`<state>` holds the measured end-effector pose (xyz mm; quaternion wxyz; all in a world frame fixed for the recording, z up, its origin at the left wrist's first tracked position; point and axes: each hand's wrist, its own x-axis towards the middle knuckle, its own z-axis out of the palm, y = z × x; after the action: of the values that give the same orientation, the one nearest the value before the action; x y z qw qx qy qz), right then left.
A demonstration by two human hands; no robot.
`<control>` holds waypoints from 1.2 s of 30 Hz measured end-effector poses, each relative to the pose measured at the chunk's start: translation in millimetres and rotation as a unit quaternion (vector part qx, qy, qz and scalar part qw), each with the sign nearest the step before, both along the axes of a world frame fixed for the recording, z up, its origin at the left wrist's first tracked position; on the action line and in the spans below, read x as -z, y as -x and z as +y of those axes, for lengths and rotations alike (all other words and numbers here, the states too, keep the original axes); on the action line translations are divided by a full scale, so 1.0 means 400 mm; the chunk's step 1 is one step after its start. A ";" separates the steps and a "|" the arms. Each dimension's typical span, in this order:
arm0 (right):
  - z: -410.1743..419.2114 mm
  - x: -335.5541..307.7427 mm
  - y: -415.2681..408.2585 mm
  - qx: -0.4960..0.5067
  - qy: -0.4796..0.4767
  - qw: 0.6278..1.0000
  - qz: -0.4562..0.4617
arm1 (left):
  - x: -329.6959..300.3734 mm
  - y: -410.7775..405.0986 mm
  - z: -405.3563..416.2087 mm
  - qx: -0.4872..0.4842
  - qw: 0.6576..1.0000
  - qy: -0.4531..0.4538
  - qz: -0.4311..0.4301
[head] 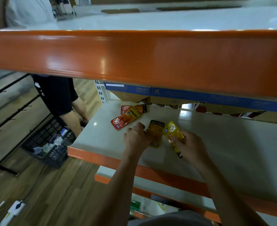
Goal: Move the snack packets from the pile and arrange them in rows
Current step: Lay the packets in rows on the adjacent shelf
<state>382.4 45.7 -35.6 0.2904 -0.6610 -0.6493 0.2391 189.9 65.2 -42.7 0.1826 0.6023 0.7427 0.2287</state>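
On the pale middle shelf (216, 152) lie two red-and-orange snack packets (126, 119) overlapping near the back left. A yellow packet with a black top (155, 132) lies flat in front of them. My left hand (137, 137) rests at its left edge, fingers curled against it. My right hand (191, 145) pinches a second yellow packet (172, 131), tilted up off the shelf just right of the first. The pile itself is not in sight.
A thick orange beam (134, 54) of the upper shelf hangs across the view. Cardboard boxes with blue tape (167, 93) sit at the shelf's back. A person in black (58, 95) stands at the left by a black crate (49, 142) on the wooden floor.
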 end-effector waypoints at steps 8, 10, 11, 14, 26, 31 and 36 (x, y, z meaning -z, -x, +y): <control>-0.012 0.019 -0.087 0.078 0.136 0.959 0.237 | -0.032 -0.050 0.000 -0.006 0.993 0.072 -0.098; -0.026 0.014 -0.100 0.086 0.141 0.948 0.272 | -0.044 -0.056 -0.004 0.009 0.985 0.055 -0.162; -0.033 0.009 -0.107 0.089 0.139 0.944 0.286 | -0.052 -0.058 -0.008 0.013 0.982 0.050 -0.184; -0.055 -0.001 -0.127 0.105 0.131 0.933 0.318 | -0.076 -0.061 -0.028 0.027 0.961 0.048 -0.271; -0.198 -0.045 -0.172 0.200 0.055 0.903 0.377 | -0.140 -0.076 -0.053 0.153 0.926 0.130 -0.320; -0.274 -0.042 -0.197 0.255 0.025 0.874 0.414 | -0.130 -0.108 -0.058 0.222 0.908 0.143 -0.325; -0.342 -0.055 -0.229 0.296 -0.012 0.843 0.449 | -0.128 -0.170 -0.077 0.283 0.866 0.173 -0.373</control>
<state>474.0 -91.3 -13.7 0.6149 -0.6384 -0.2246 0.4048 257.9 34.2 8.5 0.6045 0.6150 0.4443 0.2429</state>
